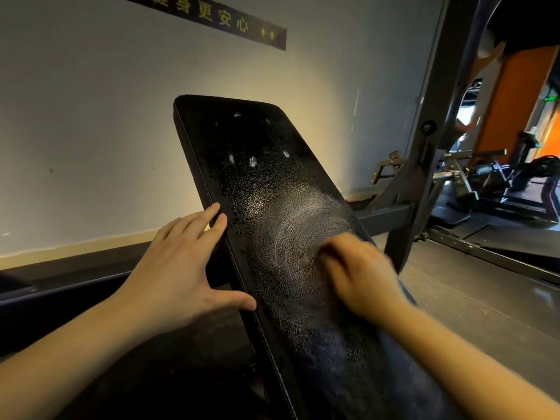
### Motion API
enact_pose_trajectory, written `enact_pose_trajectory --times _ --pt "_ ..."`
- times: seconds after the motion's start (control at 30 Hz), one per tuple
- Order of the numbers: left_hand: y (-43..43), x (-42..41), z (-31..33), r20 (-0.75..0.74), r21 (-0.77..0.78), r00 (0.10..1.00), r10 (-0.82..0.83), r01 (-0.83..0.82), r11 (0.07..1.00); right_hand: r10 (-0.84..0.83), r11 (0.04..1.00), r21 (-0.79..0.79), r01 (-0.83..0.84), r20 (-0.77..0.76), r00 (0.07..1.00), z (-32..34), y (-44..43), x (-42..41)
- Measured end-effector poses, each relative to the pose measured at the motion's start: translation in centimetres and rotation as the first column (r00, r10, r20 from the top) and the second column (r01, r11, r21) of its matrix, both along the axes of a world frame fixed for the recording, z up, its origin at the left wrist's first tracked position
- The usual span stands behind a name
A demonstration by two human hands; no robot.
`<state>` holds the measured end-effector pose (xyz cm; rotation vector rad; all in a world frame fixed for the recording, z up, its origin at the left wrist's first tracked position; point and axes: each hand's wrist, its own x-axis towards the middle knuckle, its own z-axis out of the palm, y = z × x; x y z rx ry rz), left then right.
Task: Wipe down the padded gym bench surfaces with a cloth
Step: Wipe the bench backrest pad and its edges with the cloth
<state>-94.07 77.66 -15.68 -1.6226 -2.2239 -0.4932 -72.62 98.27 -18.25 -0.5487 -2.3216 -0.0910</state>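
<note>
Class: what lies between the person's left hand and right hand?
In the head view, only bench pad: a black stretch streaked with pale swirling wipe marks separates the left hand from the right hand.

Pad (266, 165) in centre, left hand (181, 262) on its left edge, right hand (354, 277) on its face; wall (91, 116) behind, frame (424, 165) to its right.
</note>
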Motion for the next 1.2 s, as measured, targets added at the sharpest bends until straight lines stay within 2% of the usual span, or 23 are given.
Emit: enact_pose_trajectory --times 0.07,0.1,0.17,0.2,0.27,0.33,0.4,0.43,0.5,0.57,0.6,0.67,0.73,0.8,0.87,0.9,0.93,1.0,1.1,1.13,1.2 --pt "0.0 0.1 0.0 0.018 -0.004 1.0 -0.002 0.002 1.0 -0.292 0.951 -0.118 0.284 -0.051 0.955 1.7 4.8 -0.1" --pt "0.0 0.2 0.1 0.025 -0.006 1.0 -0.001 0.001 1.0 -0.361 0.923 -0.165 0.347 -0.068 0.93 2.7 5.8 -1.1" --pt "-0.1 0.4 0.2 0.019 -0.021 1.0 0.011 -0.01 1.0 -0.359 0.919 -0.215 0.33 -0.114 0.926 3.6 4.9 -4.2" --pt "-0.1 0.4 0.3 0.014 -0.021 1.0 0.014 -0.014 1.0 -0.309 0.933 -0.231 0.274 -0.13 0.942 3.8 2.9 -5.7" --pt "-0.2 0.4 0.4 0.007 -0.02 1.0 0.018 -0.017 1.0 -0.102 0.98 -0.186 0.072 -0.158 0.982 2.9 -2.7 -7.1" --pt "-0.2 0.3 0.4 -0.007 -0.027 1.0 0.019 -0.019 0.999 0.135 0.986 -0.084 -0.145 -0.109 0.985 0.8 -7.8 -4.9" --pt "-0.3 0.3 0.4 -0.013 -0.028 1.0 0.024 -0.024 0.999 0.248 0.967 -0.055 -0.25 -0.031 0.968 -1.7 -8.8 -0.8" --pt "-0.3 0.5 0.3 -0.015 -0.031 1.0 0.024 -0.025 0.999 0.212 0.975 -0.068 -0.213 -0.019 0.977 -2.6 -7.7 1.2" --pt "-0.4 0.8 0.3 -0.007 -0.033 1.0 0.03 -0.03 0.999 -0.015 0.992 -0.129 0.011 -0.03 0.999 -3.0 -3.5 4.1" --pt "-0.5 1.1 0.4 0.005 -0.037 0.999 0.037 -0.036 0.999 -0.276 0.935 -0.244 0.256 -0.049 0.96 -2.0 1.2 4.9" --pt "-0.5 1.2 0.3 0.005 -0.035 0.999 0.039 -0.039 0.999 -0.361 0.9 -0.288 0.326 -0.077 0.929 -1.0 2.6 4.6" --pt "-0.8 1.5 0.0 0.02 -0.008 0.999 0.037 -0.037 0.999 -0.409 0.88 -0.322 0.35 -0.137 0.902 0.1 2.7 2.1" --pt "-1.3 1.9 -0.8 0.059 0.047 0.998 0.012 -0.015 0.999 -0.306 0.923 -0.294 0.25 -0.162 0.938 -0.1 -1.1 -1.1" --pt "-2.1 2.5 -1.9 0.095 0.091 0.995 -0.029 0.02 0.996 -0.051 0.981 -0.195 0.02 -0.155 0.987 -1.4 -7.1 -2.0" --pt "-2.9 2.9 -2.7 0.143 0.105 0.987 -0.072 0.057 0.993 0.176 0.979 -0.088 -0.181 -0.065 0.982 -3.4 -11.0 0.6" --pt "-3.3 3.2 -3.1 0.168 0.1 0.982 -0.092 0.076 0.992 0.225 0.972 -0.065 -0.227 -0.031 0.974 -4.5 -11.0 2.6" --pt "-3.6 3.5 -3.3 0.178 0.091 0.978 -0.108 0.093 0.992 0.204 0.977 -0.064 -0.205 -0.024 0.979 -5.1 -10.2 4.6" --pt "-3.7 4.1 -3.7 0.163 0.062 0.979 -0.127 0.118 0.991 -0.029 0.99 -0.142 0.022 -0.048 0.998 -5.5 -6.0 7.6" --pt "-3.5 5.2 -4.0 0.114 -0.032 0.989 -0.091 0.095 0.995 -0.388 0.882 -0.325 0.341 -0.09 0.917 -3.9 0.2 8.0" --pt "-3.4 5.6 -4.0 0.087 -0.06 0.994 -0.064 0.069 0.996 -0.43 0.862 -0.342 0.374 -0.101 0.897 -3.1 0.8 6.9" --pt "-3.2 6.3 -3.9 0.032 -0.088 0.999 -0.009 0.012 0.996 -0.412 0.876 -0.338 0.345 -0.152 0.898 -2.3 -0.7 3.2"
